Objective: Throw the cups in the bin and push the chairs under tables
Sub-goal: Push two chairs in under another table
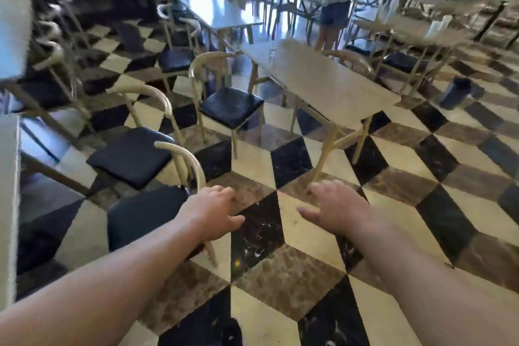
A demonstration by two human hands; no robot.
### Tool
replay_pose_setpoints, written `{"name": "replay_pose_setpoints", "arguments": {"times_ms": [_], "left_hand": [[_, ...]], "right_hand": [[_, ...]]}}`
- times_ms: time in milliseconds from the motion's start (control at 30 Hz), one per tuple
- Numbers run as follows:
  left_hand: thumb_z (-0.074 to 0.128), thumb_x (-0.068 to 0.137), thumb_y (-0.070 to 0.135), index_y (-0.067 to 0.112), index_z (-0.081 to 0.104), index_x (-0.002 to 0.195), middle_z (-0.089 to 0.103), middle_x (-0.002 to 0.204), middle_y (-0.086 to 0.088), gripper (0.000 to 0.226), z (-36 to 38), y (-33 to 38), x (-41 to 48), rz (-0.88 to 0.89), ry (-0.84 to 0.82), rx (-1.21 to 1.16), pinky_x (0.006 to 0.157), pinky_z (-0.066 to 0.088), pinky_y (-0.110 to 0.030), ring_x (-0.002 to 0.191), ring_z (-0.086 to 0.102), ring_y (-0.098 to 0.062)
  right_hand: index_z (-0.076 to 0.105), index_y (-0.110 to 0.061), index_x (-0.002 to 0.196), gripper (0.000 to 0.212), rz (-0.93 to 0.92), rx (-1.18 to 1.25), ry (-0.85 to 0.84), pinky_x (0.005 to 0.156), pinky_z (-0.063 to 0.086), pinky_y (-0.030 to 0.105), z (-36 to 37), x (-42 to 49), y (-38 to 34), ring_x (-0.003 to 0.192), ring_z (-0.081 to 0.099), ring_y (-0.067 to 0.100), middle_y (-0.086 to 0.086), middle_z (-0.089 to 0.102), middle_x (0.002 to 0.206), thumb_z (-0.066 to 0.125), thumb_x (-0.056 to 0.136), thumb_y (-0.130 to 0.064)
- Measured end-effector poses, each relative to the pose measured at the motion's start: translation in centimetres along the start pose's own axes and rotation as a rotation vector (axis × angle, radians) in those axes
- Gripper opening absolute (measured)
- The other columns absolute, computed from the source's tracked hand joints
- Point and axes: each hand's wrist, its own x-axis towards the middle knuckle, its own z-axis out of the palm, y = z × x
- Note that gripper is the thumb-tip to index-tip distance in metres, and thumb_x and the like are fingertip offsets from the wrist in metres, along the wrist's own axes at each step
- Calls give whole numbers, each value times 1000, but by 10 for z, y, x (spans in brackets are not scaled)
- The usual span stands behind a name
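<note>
The floor [280, 275] is a cube-pattern of cream, black and brown marbled tiles, glossy enough to catch light from the bright windows at the far end of the room. Both bare arms reach forward over it: the left hand [214, 209] is spread loosely, palm down, fingers open, with nothing in it, just beside the curved back rail of the nearest chair [146, 213] (whether it touches the rail cannot be told), and the right hand [337, 205] is likewise open and empty, hovering over the tiles. That chair, black-cushioned with a pale bent-wood frame, stands out from the grey-topped table [8, 177] at the left edge, as does a second chair [132, 154] behind it. A third chair [227, 105] sits pulled out from the long pale table [323, 84] in the middle, on whose far end a small clear cup [271, 54] stands, blurred. A dark bin [454, 93] rests on the floor to the right of that table, well apart from both hands. Further tables and chairs fill the back, where a person in shorts [337, 0] stands near the windows.
</note>
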Motion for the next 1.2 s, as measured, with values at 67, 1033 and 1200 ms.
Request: {"name": "replay_pose_setpoints", "arguments": {"times_ms": [67, 1033, 1200], "left_hand": [[65, 94, 66, 30, 52, 148, 58, 146, 3, 67, -10, -18, 28, -58, 30, -51, 106, 53, -45, 134, 54, -22], [67, 94, 58, 30, 58, 135, 63, 130, 6, 50, -68, -305, 282, -1075, 333, -610, 88, 52, -36, 110, 61, -16], [64, 98, 53, 28, 57, 141, 58, 144, 1, 50, -65, -281, 288, -1425, 377, -665, 93, 45, -35, 127, 57, -21]], "right_hand": [[58, -30, 144, 60, -71, -30, 26, 104, 51, 38, -11, 48, -15, 131, 56, 20, -5, 63, 141, 51, 101, -71], [60, -32, 139, 51, -1114, -323, -183, 95, 56, 37, -100, 621, -328, 116, 62, 17, -6, 67, 123, 56, 101, -66], [59, -32, 141, 51, -1410, -335, -257, 101, 52, 41, -77, 683, -368, 126, 58, 20, -6, 65, 133, 57, 101, -64]]}}
